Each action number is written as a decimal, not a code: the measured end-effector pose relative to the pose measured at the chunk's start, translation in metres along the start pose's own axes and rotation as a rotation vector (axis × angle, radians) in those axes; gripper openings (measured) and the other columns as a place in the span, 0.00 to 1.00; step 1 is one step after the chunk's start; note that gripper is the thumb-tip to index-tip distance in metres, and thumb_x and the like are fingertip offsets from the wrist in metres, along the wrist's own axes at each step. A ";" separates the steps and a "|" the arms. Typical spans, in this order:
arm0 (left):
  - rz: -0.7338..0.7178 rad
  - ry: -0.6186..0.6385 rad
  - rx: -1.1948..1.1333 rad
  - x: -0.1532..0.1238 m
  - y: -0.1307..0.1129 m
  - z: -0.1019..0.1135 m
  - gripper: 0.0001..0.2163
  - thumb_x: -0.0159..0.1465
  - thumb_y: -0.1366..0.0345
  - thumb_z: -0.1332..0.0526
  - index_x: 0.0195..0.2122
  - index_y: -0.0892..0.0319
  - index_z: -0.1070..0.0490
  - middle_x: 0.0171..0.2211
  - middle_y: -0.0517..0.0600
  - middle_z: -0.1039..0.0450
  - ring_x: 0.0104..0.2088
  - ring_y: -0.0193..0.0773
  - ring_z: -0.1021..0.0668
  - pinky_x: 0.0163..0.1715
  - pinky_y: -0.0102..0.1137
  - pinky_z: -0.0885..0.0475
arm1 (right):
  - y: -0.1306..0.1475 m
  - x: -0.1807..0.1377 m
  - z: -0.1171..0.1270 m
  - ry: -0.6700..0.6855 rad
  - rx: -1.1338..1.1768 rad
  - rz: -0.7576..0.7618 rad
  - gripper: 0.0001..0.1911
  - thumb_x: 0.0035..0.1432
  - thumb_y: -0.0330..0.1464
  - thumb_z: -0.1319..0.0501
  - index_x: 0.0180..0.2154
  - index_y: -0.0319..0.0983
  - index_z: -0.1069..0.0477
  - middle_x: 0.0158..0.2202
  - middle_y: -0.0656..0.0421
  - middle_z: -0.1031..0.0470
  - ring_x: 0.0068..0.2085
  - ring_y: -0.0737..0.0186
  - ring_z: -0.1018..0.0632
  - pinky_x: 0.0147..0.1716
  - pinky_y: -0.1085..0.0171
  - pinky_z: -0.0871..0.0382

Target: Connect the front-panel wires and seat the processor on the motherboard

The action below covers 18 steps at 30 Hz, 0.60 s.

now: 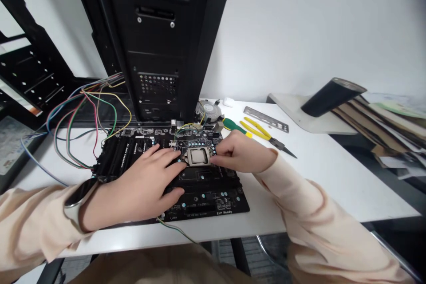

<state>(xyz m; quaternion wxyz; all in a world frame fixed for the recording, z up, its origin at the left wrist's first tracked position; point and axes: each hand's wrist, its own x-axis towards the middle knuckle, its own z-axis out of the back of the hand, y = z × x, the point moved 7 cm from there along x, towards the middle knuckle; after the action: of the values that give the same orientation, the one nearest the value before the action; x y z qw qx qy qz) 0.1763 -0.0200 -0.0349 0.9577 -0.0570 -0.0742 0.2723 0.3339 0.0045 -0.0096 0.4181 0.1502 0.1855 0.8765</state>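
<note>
A black motherboard (213, 197) lies flat on the white table, its printed lettering readable in places. Near its middle, the metal-framed CPU socket (197, 156) holds a silver-topped processor. My left hand (143, 186) rests palm down across the board, fingers spread, with the fingertips just left of the socket. My right hand (239, 153) is curled at the socket's right edge, thumb and fingers pinched together. Whatever sits between those fingertips is hidden by the hand. Coloured wires (71, 142) run from the board's left side toward the case.
A tall black computer case (156, 53) stands behind the board. To the right are yellow-handled pliers (258, 129), a green-handled tool (233, 124), a metal I/O shield (266, 119) and a round cooling fan (209, 110). A dark cylinder (333, 96) leans by stacked folders (369, 120).
</note>
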 end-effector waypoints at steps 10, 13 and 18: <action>0.019 0.001 -0.054 0.001 -0.002 0.001 0.16 0.63 0.59 0.44 0.49 0.58 0.29 0.52 0.58 0.31 0.54 0.51 0.30 0.59 0.51 0.42 | 0.019 -0.006 0.007 -0.263 -0.386 0.173 0.10 0.59 0.31 0.43 0.28 0.37 0.26 0.20 0.61 0.28 0.22 0.69 0.30 0.24 0.68 0.41; 0.025 -0.001 -0.056 0.001 -0.001 0.001 0.15 0.63 0.59 0.44 0.49 0.58 0.29 0.53 0.58 0.32 0.55 0.52 0.31 0.59 0.50 0.42 | 0.035 -0.011 0.011 -0.408 -0.538 0.290 0.12 0.61 0.30 0.45 0.27 0.36 0.27 0.19 0.60 0.30 0.22 0.67 0.33 0.22 0.66 0.44; 0.026 -0.010 -0.059 0.001 -0.001 0.001 0.15 0.63 0.59 0.43 0.48 0.59 0.29 0.52 0.58 0.31 0.54 0.52 0.31 0.59 0.51 0.42 | 0.060 -0.017 0.009 -0.514 -0.586 0.385 0.12 0.60 0.29 0.45 0.25 0.37 0.29 0.19 0.60 0.32 0.21 0.66 0.36 0.22 0.64 0.45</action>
<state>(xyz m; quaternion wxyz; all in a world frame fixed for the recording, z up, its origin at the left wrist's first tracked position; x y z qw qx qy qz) 0.1776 -0.0203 -0.0339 0.9516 -0.0847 -0.0863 0.2825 0.3071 -0.0420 0.0242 0.3045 0.2705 -0.2127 0.8882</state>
